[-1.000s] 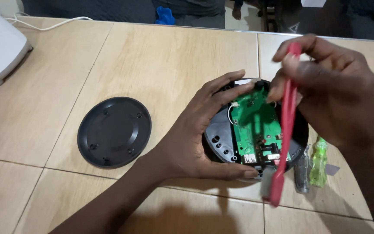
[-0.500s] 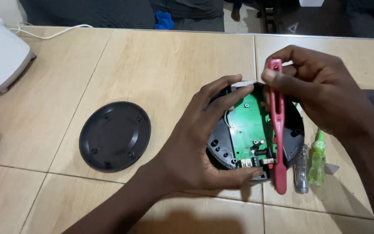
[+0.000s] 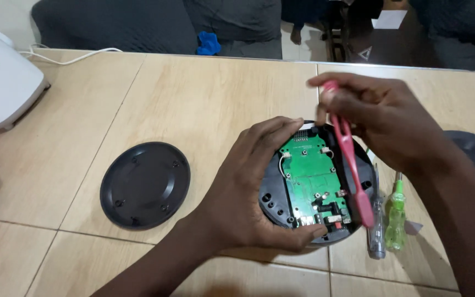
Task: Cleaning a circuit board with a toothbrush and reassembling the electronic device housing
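My left hand (image 3: pixel 246 190) wraps around the left side of the opened round black device (image 3: pixel 317 184), thumb pressed along its near rim and fingers curled over its far-left rim, so this hand is clasped on the housing. The device lies on the bench (image 3: pixel 193 110) toward the right part of the near edge, its cover off and a green circuit board (image 3: pixel 311 179) exposed inside, with small white wires at the board's far corners and dark components plus a red part at its near end.

My right hand (image 3: pixel 380 121) pinches the upper end of a pink plastic pry tool (image 3: pixel 353 170) between thumb and fingertips; the tool slants down across the right side of the board, its lower tip near the device's near-right rim.

Just right of the device, on the bench, lie a slim clear-handled tester screwdriver (image 3: pixel 376 220) and a green-handled screwdriver (image 3: pixel 396 217), side by side. The removed round black cover (image 3: pixel 145 184) rests to the left of my left hand, apart from the device. A white appliance (image 3: pixel 1 88) sits at the far left corner with a white cable (image 3: pixel 67 55) along the far edge.
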